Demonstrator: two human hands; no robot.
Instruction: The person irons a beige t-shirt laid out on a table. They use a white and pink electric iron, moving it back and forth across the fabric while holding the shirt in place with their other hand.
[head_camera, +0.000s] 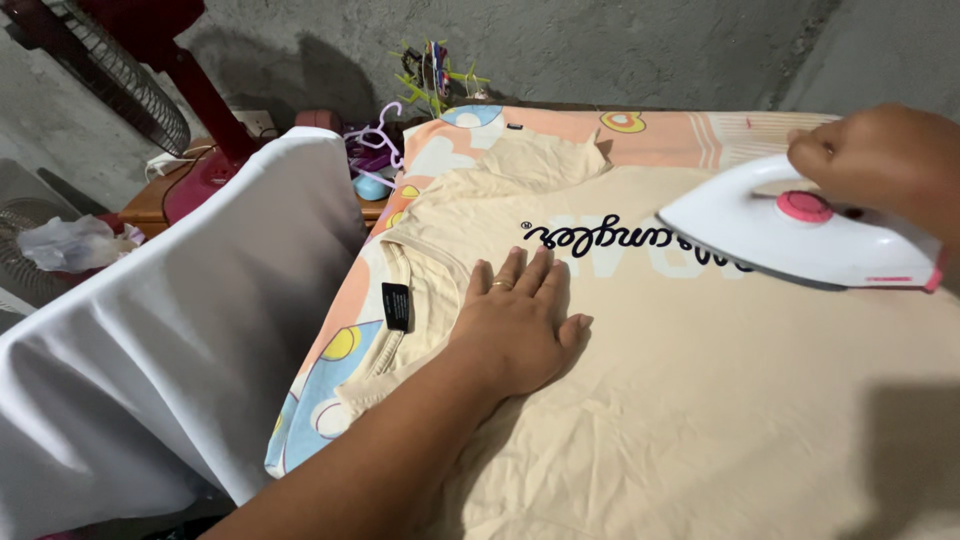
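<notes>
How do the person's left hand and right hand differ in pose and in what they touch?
The left hand lies flat, fingers spread, on the cream T-shirt; the right hand is curled around the white iron. The left hand is near the collar; the right hand is further along the shirt. Both are bare.

Rough grey concrete wall (620, 45) behind

Home ironing corner, bare grey concrete wall (620, 50), patterned padded ironing surface (680, 135), red standing fan (130, 60), plastic hangers (375, 140), white cloth-draped chair (170, 330)
</notes>
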